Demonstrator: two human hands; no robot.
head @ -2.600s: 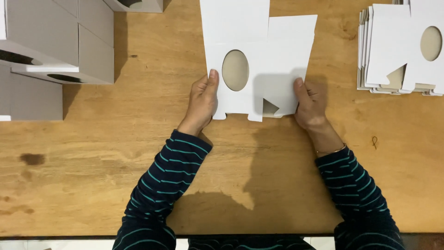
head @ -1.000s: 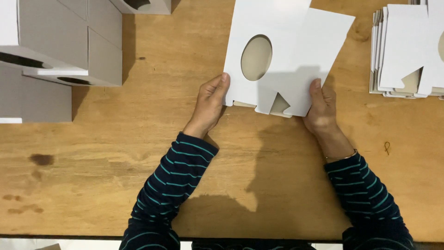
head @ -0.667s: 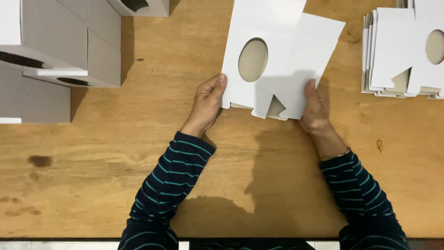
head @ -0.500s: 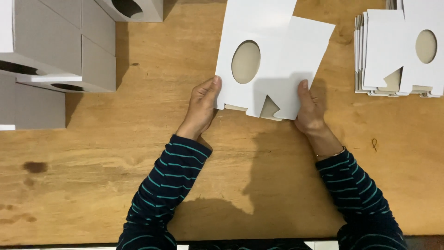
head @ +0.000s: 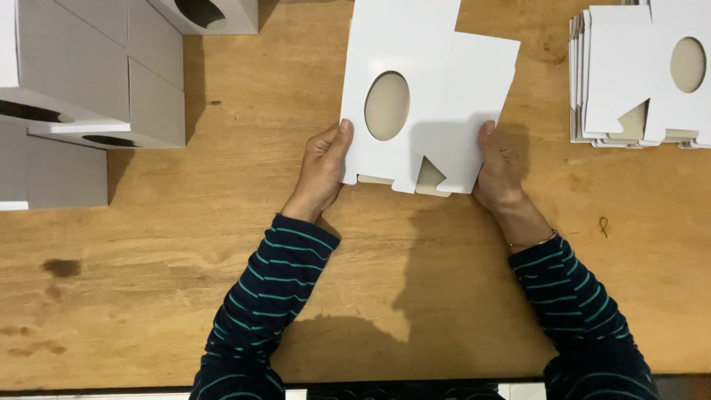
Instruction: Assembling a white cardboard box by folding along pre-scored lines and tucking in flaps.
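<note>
A flat white cardboard box blank (head: 437,104) with an oval cut-out lies tilted above the wooden table (head: 355,296), held at its near corners. My left hand (head: 322,167) grips its lower left edge, thumb on top. My right hand (head: 498,167) grips the lower right edge, thumb pressed on the white face. Both arms wear dark sleeves with teal stripes. A notched tab shows along the blank's near edge between the hands.
A stack of the same flat white blanks (head: 641,74) lies at the right back. Several folded white boxes (head: 81,96) with oval openings stand at the left back, another box (head: 211,11) at the top edge. A dark stain (head: 61,267) marks the table at left.
The blank has stayed in both hands, tilted a little clockwise since the earliest frame. Hands and blank have shifted slightly in the view as the camera moved.
</note>
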